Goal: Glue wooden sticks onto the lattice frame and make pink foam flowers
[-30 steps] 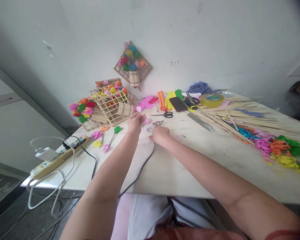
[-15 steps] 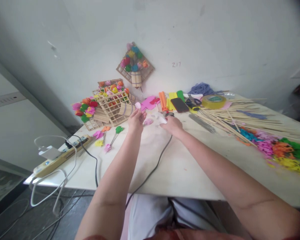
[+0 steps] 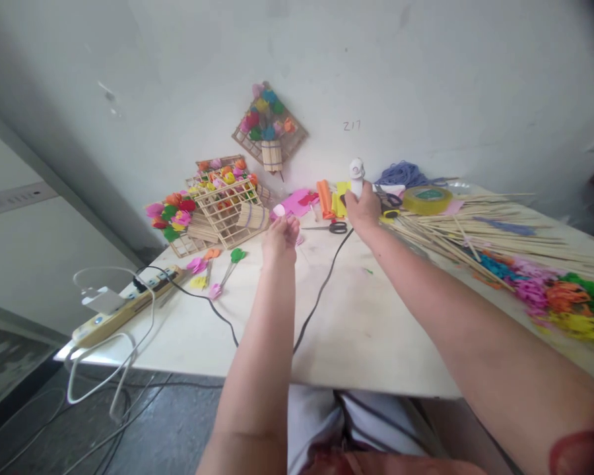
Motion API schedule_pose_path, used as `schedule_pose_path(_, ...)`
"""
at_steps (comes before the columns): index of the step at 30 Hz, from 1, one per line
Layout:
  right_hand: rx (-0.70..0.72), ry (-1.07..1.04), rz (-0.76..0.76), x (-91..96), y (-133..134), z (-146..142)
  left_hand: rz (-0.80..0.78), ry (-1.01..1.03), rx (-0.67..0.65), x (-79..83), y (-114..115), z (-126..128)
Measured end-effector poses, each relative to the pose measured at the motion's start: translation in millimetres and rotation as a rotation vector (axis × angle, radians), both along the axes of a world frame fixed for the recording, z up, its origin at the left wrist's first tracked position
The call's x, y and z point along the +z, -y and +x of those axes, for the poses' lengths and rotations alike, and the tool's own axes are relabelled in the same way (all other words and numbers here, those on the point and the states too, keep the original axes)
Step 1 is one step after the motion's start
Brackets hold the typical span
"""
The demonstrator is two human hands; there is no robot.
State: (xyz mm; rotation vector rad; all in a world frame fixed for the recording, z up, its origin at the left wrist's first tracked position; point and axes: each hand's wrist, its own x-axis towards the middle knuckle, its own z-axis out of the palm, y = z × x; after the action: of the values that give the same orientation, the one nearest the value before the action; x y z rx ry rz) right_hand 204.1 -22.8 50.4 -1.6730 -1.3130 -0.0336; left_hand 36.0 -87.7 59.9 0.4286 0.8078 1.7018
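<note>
Head view: my left hand (image 3: 280, 239) has its fingers curled and their tips pinched on a pale pink petal (image 3: 279, 210), which stands at twelve o'clock from them; my right hand (image 3: 364, 208) is wrapped around a white tool (image 3: 357, 173), its rounded head rising at twelve o'clock from my fist; a black cord (image 3: 327, 278) runs down from that fist toward seven o'clock; scissors (image 3: 337, 228) lie between my hands, at three o'clock from the left one; a green flower (image 3: 237, 254) rests at eight o'clock from that hand, the flower-filled lattice (image 3: 216, 223) at ten; yellow tape (image 3: 428, 200) sits at three o'clock from my right hand.
</note>
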Motion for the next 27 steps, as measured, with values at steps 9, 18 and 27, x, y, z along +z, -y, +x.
schedule_pose_path(9, 0.352, -0.762, -0.037, -31.2, 14.6, -18.0, 0.174, -0.141, 0.039, -20.4, 57.5, 66.5)
schedule_pose_path(18, 0.596, -1.040, -0.006, -45.4, 30.1, -14.9, 0.247, -0.336, 0.079, -59.7, -16.8, 13.0)
schedule_pose_path(27, 0.755, -1.049, -0.016, -60.4, 51.7, -6.4, 0.124, -0.263, -0.128, -76.3, -31.1, 3.9)
